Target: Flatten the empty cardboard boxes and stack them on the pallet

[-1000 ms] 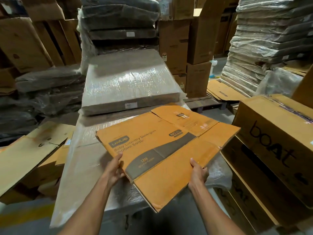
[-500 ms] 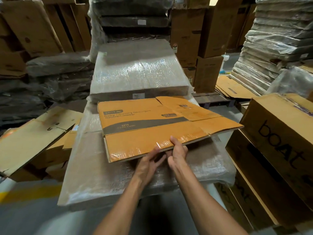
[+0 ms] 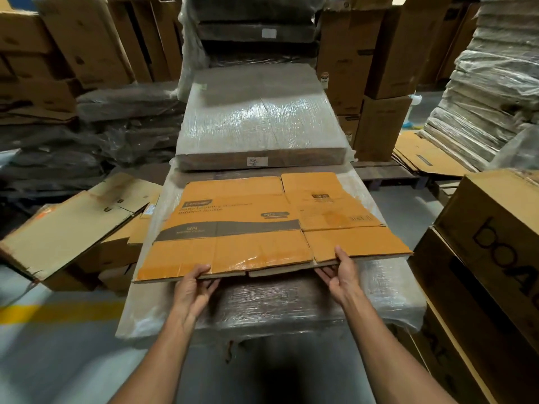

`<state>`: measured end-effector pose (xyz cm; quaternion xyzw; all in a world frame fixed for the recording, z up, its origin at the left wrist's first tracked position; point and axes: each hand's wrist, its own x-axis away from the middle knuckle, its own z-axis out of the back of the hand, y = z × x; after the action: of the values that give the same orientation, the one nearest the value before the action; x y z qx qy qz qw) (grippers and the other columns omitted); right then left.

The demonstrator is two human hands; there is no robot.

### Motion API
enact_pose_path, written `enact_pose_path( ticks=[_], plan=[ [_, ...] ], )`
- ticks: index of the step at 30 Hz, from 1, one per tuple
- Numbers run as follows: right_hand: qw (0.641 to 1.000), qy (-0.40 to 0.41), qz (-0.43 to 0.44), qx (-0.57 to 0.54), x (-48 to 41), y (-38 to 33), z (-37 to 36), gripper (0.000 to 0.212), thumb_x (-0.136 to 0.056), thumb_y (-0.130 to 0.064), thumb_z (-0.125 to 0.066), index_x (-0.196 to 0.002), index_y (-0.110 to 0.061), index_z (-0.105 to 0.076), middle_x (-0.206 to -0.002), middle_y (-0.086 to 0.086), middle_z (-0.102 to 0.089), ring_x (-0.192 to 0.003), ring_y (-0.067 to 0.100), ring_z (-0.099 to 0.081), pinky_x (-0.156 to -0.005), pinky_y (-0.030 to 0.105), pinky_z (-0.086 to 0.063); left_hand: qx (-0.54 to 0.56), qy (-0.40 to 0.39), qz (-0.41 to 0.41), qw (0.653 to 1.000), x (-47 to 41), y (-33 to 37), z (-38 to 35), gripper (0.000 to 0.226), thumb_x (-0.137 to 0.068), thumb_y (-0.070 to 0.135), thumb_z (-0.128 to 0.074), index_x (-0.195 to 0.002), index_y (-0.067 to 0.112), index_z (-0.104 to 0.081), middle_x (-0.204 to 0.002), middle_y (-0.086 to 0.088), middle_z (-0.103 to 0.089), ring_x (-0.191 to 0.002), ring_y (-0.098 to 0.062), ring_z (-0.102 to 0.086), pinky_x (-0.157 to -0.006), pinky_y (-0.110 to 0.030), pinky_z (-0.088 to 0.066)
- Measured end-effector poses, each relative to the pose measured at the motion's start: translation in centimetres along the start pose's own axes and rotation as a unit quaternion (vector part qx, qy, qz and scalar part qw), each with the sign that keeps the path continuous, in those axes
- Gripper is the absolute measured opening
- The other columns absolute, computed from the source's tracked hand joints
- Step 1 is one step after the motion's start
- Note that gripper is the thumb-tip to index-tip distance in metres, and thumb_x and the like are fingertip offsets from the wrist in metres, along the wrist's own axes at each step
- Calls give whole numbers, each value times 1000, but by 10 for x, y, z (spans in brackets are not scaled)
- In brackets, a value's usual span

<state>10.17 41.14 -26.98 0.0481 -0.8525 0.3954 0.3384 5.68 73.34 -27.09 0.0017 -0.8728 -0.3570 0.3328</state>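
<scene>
Shrink-wrapped bundles of flat cardboard fill the warehouse floor, and the nearest wrapped stack (image 3: 388, 290) serves as the work surface. On it lies an orange flattened detergent box (image 3: 262, 228), printed side up, flaps spread out flat. The left hand (image 3: 192, 290) grips its near edge at about 7 o'clock, thumb on top and fingers underneath. The right hand (image 3: 339, 277) grasps the same edge at 5 o'clock, thumb over the flap. At 3 o'clock stand brown boat cartons (image 3: 495, 237); at 12 o'clock rests another wrapped bundle (image 3: 259, 123).
</scene>
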Motion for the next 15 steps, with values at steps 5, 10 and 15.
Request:
enact_pose_path(
  ticks=[5, 10, 15],
  plan=[
    [999, 43, -9, 14, -9, 18, 18, 18, -100, -10, -63, -116, -3, -59, -127, 24, -63, -102, 37, -64, -79, 54, -57, 20, 32, 16, 999, -10, -14, 11, 19, -89, -5, -60, -84, 13, -57, -77, -7, -70, -77, -20, -67, -59, -35, -63],
    [997, 77, -9, 24, -17, 23, 22, 8, -98, -7, -63, -95, -4, -57, -115, 22, -65, -92, 35, -67, -71, 55, -61, 31, 38, 15, 999, -16, -27, 12, 16, -90, -8, -61, -88, 8, -60, -85, -11, -72, -92, -24, -67, -67, -36, -64],
    [997, 79, 1, 20, -24, 18, 9, 6, -98, -3, -61, -96, -2, -55, -103, 20, -66, -102, 40, -63, -90, 60, -55, 26, 70, 10, 997, -39, -23, -3, 15, -92, -12, -58, -96, 2, -57, -101, -20, -67, -94, -30, -66, -104, -51, -49]
  ],
)
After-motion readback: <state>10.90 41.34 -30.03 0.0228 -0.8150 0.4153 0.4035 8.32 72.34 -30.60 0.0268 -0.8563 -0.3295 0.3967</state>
